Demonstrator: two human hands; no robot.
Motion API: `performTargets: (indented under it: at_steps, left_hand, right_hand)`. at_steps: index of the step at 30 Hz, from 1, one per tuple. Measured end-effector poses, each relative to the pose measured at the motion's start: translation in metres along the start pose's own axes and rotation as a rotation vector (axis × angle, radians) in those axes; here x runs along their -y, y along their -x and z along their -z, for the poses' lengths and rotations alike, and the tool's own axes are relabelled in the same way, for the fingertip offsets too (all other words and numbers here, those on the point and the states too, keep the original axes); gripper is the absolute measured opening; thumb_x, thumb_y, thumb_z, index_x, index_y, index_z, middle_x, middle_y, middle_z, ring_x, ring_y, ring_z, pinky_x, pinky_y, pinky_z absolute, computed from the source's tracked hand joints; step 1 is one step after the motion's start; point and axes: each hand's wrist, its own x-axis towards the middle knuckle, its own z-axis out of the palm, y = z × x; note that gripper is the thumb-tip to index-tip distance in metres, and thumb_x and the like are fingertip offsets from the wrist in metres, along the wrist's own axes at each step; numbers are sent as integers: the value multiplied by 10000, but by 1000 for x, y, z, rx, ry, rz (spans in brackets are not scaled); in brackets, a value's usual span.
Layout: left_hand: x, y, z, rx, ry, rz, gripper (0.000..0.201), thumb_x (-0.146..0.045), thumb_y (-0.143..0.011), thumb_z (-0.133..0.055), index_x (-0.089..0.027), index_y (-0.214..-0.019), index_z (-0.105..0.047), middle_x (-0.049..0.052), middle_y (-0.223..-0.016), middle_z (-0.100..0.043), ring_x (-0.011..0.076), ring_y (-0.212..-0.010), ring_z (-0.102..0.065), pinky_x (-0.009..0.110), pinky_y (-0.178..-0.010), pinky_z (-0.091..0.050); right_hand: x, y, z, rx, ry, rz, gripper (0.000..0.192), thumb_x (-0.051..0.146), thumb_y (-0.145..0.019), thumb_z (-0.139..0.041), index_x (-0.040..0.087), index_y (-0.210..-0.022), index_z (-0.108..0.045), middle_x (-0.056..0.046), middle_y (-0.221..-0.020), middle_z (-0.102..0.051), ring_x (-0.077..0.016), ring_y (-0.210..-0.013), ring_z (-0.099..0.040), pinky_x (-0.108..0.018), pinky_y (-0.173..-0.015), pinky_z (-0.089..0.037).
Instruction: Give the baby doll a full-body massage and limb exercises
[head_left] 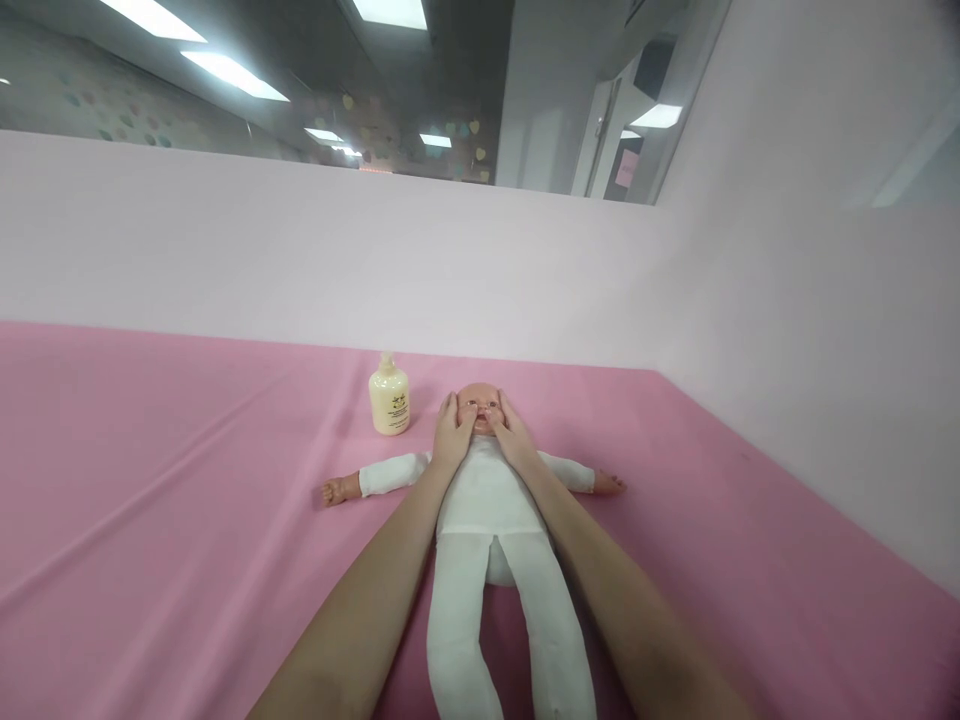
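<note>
A baby doll [491,490] with a white cloth body lies on its back, its arms spread sideways and its legs toward me. My left hand [452,432] cups one side of the doll's head, the thumb resting on the cheek beside the mouth. On the opposite side, my right hand [514,432] holds the head in the same way, its thumb also at the cheek. Between my hands the forehead, eyes and mouth show; my palms and fingers cover the sides of the head.
A pale yellow pump bottle [390,402] stands left of the doll's head. Pink, slightly wrinkled cloth [187,500] covers the surface. A white wall [300,250] rises behind, with a window-like glass panel [420,90] above it, and another white wall [810,330] borders the right.
</note>
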Motion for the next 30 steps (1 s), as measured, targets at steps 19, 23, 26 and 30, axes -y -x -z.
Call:
performTargets:
  at_steps: [19,23,26,30]
  left_hand:
    - [-6,-1,3,3,78,-1,596,-423,-925,-528,-163,-1452,-427,126,-1533,-374,256,-1440,-318,418,-1215,-228]
    - [-7,-1,2,5,65,-15,580,-423,-919,-539,-185,-1440,-445,117,-1519,-394,259,-1441,-314,431,-1213,-225]
    - [-9,-1,3,33,89,-100,485,-399,-940,-504,-256,-1404,-499,69,-1509,-408,239,-1446,-306,426,-1206,-240]
    - [-9,-1,4,84,131,-180,436,-387,-951,-481,-273,-1367,-545,52,-1505,-407,217,-1444,-310,396,-1207,-244]
  right_hand:
    - [-3,-2,0,20,11,-147,967,704,-828,-507,179,-1559,-154,-53,-1611,-208,-225,-1494,-208,-392,-1232,-153]
    - [0,1,0,51,-3,-108,946,702,-865,-445,169,-1565,-97,-63,-1621,-167,-210,-1503,-173,-392,-1236,-133]
    - [4,3,0,74,-3,39,827,671,-915,-372,196,-1558,-158,-24,-1635,-91,-169,-1517,-67,-367,-1242,-68]
    - [8,2,1,99,27,158,675,646,-944,-322,249,-1487,-382,23,-1635,-104,-154,-1518,-36,-351,-1240,-80]
